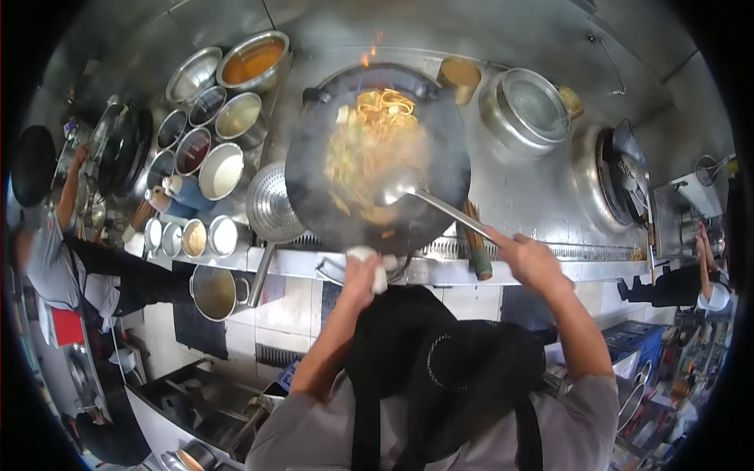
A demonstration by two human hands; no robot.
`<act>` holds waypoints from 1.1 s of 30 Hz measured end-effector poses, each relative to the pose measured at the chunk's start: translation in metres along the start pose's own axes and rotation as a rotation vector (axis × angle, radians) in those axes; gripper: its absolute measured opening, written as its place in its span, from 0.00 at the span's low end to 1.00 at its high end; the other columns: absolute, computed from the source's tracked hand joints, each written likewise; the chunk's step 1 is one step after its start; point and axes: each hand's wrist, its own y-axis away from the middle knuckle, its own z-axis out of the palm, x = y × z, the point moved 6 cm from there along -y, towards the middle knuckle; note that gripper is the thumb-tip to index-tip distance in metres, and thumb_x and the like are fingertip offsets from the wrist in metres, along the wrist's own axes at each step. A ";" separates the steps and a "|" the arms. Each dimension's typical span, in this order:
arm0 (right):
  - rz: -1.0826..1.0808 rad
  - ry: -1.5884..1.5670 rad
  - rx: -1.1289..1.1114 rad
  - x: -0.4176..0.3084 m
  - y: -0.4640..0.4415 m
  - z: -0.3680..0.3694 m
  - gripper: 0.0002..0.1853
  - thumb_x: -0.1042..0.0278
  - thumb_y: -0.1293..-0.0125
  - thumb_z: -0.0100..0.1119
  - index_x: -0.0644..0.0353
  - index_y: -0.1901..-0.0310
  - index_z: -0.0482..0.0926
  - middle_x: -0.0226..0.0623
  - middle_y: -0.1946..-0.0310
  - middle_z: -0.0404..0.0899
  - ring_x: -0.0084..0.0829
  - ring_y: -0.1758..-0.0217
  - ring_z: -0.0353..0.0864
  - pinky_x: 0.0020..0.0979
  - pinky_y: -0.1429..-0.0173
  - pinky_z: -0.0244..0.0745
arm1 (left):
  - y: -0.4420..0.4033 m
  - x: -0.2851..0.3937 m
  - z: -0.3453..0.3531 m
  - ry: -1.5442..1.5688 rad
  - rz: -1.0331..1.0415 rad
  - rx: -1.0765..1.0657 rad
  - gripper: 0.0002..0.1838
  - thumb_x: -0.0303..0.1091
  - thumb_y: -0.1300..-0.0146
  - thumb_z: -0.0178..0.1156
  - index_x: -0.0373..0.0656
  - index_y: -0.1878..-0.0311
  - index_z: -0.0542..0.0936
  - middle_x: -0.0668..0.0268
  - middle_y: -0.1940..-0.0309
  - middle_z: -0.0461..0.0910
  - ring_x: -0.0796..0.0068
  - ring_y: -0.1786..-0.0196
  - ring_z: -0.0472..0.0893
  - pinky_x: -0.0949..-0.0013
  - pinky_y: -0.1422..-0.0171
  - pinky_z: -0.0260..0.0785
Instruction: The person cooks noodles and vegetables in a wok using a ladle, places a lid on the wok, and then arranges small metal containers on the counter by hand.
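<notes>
A dark wok [302, 157] stands on the stove with noodles and vegetables [377, 133] in it, partly veiled by steam. My right hand [534, 265] is closed around the handle of a metal ladle [448, 209], whose bowl rests among the noodles at the wok's near side. With my left hand [363, 281] I grip a white folded cloth [378, 279] at the wok's near rim, beside a metal loop handle; the exact hold on the rim is hidden. Small orange flames [369, 56] rise behind the wok's far edge.
Left of the wok lies a perforated strainer [275, 202], near several seasoning containers [222, 171] and a bowl of orange liquid [253, 61]. A bamboo brush [479, 255] sits at the right. Farther right is a large pot [522, 110]. Other people [59, 259] stand at both sides.
</notes>
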 end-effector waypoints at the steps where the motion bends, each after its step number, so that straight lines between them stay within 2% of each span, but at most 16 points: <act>1: 0.049 0.039 -0.022 0.015 -0.004 0.000 0.28 0.64 0.24 0.53 0.38 0.24 0.68 0.53 0.66 0.83 0.55 0.66 0.87 0.53 0.58 0.84 | 0.005 0.003 0.005 -0.009 0.092 0.000 0.23 0.24 0.36 0.60 0.41 0.37 0.73 0.60 0.50 0.80 0.65 0.49 0.85 0.60 0.51 0.80; 5: 0.028 0.062 0.151 -0.002 -0.063 0.062 0.32 0.60 0.24 0.56 0.30 0.21 0.62 0.51 0.66 0.83 0.55 0.65 0.87 0.51 0.58 0.84 | -0.052 -0.006 0.005 -0.108 -0.177 -0.149 0.12 0.30 0.35 0.62 0.41 0.50 0.76 0.62 0.57 0.81 0.67 0.56 0.84 0.63 0.55 0.79; 8: -0.022 0.003 0.089 -0.003 -0.025 0.022 0.32 0.61 0.24 0.56 0.31 0.21 0.63 0.50 0.64 0.83 0.55 0.63 0.87 0.51 0.57 0.83 | 0.000 -0.011 0.000 -0.028 -0.158 0.016 0.19 0.22 0.37 0.60 0.38 0.43 0.71 0.59 0.50 0.77 0.67 0.51 0.81 0.61 0.50 0.79; 10: 0.013 0.041 0.007 0.019 -0.019 0.001 0.32 0.60 0.24 0.57 0.32 0.21 0.63 0.50 0.64 0.83 0.55 0.62 0.86 0.52 0.56 0.82 | 0.030 -0.004 0.007 -0.050 0.071 -0.118 0.20 0.23 0.36 0.61 0.38 0.41 0.72 0.59 0.48 0.79 0.68 0.48 0.82 0.61 0.48 0.79; 12: 0.052 0.014 0.069 0.022 -0.028 -0.004 0.31 0.60 0.24 0.56 0.33 0.21 0.64 0.50 0.63 0.83 0.56 0.61 0.86 0.53 0.56 0.81 | 0.017 -0.017 -0.001 -0.184 -0.007 -0.021 0.20 0.28 0.37 0.63 0.41 0.42 0.73 0.60 0.53 0.79 0.67 0.56 0.82 0.60 0.61 0.77; 14: 0.036 -0.007 0.125 0.001 -0.059 0.031 0.31 0.61 0.23 0.54 0.34 0.21 0.64 0.51 0.62 0.84 0.56 0.61 0.86 0.53 0.55 0.81 | -0.023 -0.002 0.012 -0.297 -0.009 -0.022 0.11 0.31 0.36 0.63 0.42 0.52 0.77 0.64 0.63 0.79 0.70 0.64 0.79 0.59 0.67 0.71; 16: 0.000 -0.060 0.025 -0.017 -0.074 0.048 0.30 0.60 0.23 0.53 0.36 0.21 0.64 0.52 0.62 0.85 0.56 0.61 0.87 0.52 0.53 0.81 | -0.025 0.001 0.014 -0.204 -0.185 -0.035 0.14 0.30 0.37 0.63 0.41 0.50 0.76 0.62 0.60 0.79 0.69 0.61 0.80 0.60 0.63 0.74; 19: -0.047 -0.007 0.018 0.013 -0.029 0.011 0.30 0.62 0.24 0.53 0.39 0.21 0.64 0.54 0.63 0.86 0.56 0.62 0.87 0.53 0.53 0.82 | 0.022 -0.019 -0.004 -0.103 -0.012 0.046 0.23 0.25 0.38 0.61 0.39 0.39 0.72 0.58 0.48 0.79 0.66 0.46 0.82 0.60 0.47 0.79; 21: 0.024 0.053 -0.032 0.022 -0.026 -0.011 0.31 0.62 0.25 0.55 0.41 0.21 0.66 0.53 0.63 0.86 0.55 0.60 0.87 0.52 0.52 0.82 | 0.028 0.003 0.013 -0.090 0.081 -0.007 0.21 0.25 0.37 0.61 0.40 0.40 0.74 0.57 0.49 0.79 0.65 0.47 0.83 0.59 0.49 0.79; 23: 0.012 0.009 -0.009 0.002 -0.051 0.017 0.31 0.61 0.24 0.56 0.42 0.21 0.66 0.52 0.63 0.86 0.55 0.59 0.87 0.51 0.52 0.83 | -0.009 0.001 0.003 -0.225 -0.077 -0.022 0.12 0.32 0.38 0.63 0.40 0.53 0.78 0.61 0.63 0.80 0.67 0.64 0.82 0.58 0.63 0.77; 24: 0.009 -0.011 0.071 -0.007 -0.068 0.028 0.31 0.59 0.24 0.57 0.43 0.21 0.66 0.52 0.64 0.86 0.55 0.59 0.87 0.51 0.51 0.83 | -0.022 0.010 0.014 -0.203 -0.119 -0.047 0.05 0.32 0.33 0.63 0.42 0.61 0.79 0.67 0.71 0.77 0.73 0.71 0.76 0.62 0.70 0.66; 26: -0.002 -0.016 0.048 -0.014 -0.072 0.038 0.30 0.58 0.24 0.56 0.41 0.22 0.67 0.52 0.62 0.85 0.56 0.57 0.86 0.52 0.51 0.82 | -0.026 -0.005 0.016 -0.162 -0.176 -0.007 0.09 0.31 0.32 0.62 0.40 0.51 0.78 0.63 0.62 0.80 0.70 0.62 0.80 0.63 0.61 0.73; 29: 0.009 0.008 -0.069 0.008 -0.031 0.000 0.28 0.61 0.22 0.53 0.34 0.22 0.66 0.53 0.59 0.84 0.56 0.57 0.86 0.54 0.52 0.80 | 0.028 -0.028 0.000 -0.081 0.024 0.017 0.27 0.25 0.32 0.60 0.37 0.31 0.68 0.58 0.41 0.77 0.64 0.39 0.78 0.61 0.36 0.75; 31: 0.027 -0.022 0.034 0.018 -0.050 -0.009 0.29 0.61 0.22 0.53 0.35 0.22 0.65 0.54 0.60 0.84 0.56 0.56 0.86 0.54 0.52 0.81 | 0.033 -0.011 0.012 -0.094 0.081 0.000 0.26 0.23 0.35 0.61 0.36 0.34 0.69 0.59 0.44 0.78 0.64 0.43 0.80 0.61 0.41 0.76; 32: 0.041 -0.070 0.093 0.018 -0.050 0.000 0.29 0.62 0.22 0.53 0.35 0.21 0.64 0.54 0.60 0.83 0.56 0.56 0.86 0.53 0.52 0.81 | 0.035 -0.003 0.011 -0.119 -0.049 0.092 0.24 0.24 0.36 0.62 0.35 0.36 0.71 0.59 0.47 0.79 0.65 0.47 0.82 0.62 0.46 0.77; 33: 0.065 -0.013 0.048 0.001 -0.069 0.010 0.30 0.64 0.22 0.53 0.37 0.21 0.62 0.55 0.60 0.83 0.56 0.55 0.86 0.53 0.52 0.81 | -0.001 -0.011 0.005 -0.172 -0.094 0.004 0.18 0.27 0.37 0.64 0.37 0.44 0.75 0.61 0.56 0.80 0.66 0.56 0.82 0.61 0.57 0.76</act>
